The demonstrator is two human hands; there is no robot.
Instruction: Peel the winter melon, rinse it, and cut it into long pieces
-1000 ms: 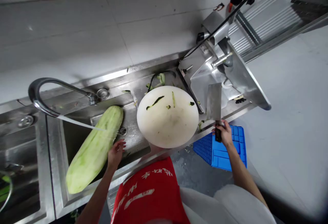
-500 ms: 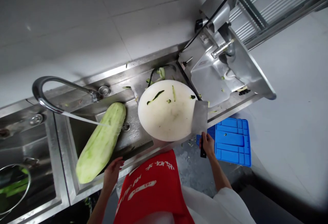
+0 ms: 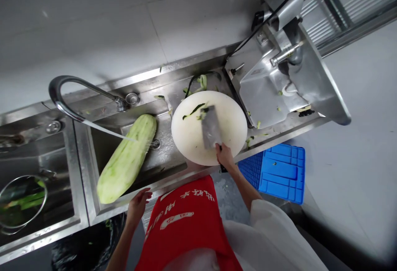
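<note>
My right hand (image 3: 225,155) is closed around the dark handle of a cleaver (image 3: 211,128). The cleaver's broad blade, a little blurred, is over the middle of a round white cutting board (image 3: 235,122). Strips of dark green peel (image 3: 194,110) lie on the board by the blade's far end. Holding nothing, my left hand (image 3: 140,202) hovers at the front rim of the sink with its fingers loosely apart. Near it a large peeled pale green melon (image 3: 127,159) lies slantwise in the sink basin (image 3: 167,151), under running water.
A curved faucet (image 3: 66,114) arches over the basin. On the right stands a metal slicing machine (image 3: 263,97) with scraps on it. A blue crate (image 3: 279,172) sits below the counter. Another sink on the left holds a round strainer (image 3: 43,207) with greens. A black bag (image 3: 87,242) is below.
My right hand has carried the cleaver left from the board's right edge to its middle. Some peel scraps have gone from the board's right side. The camera view has shifted slightly.
</note>
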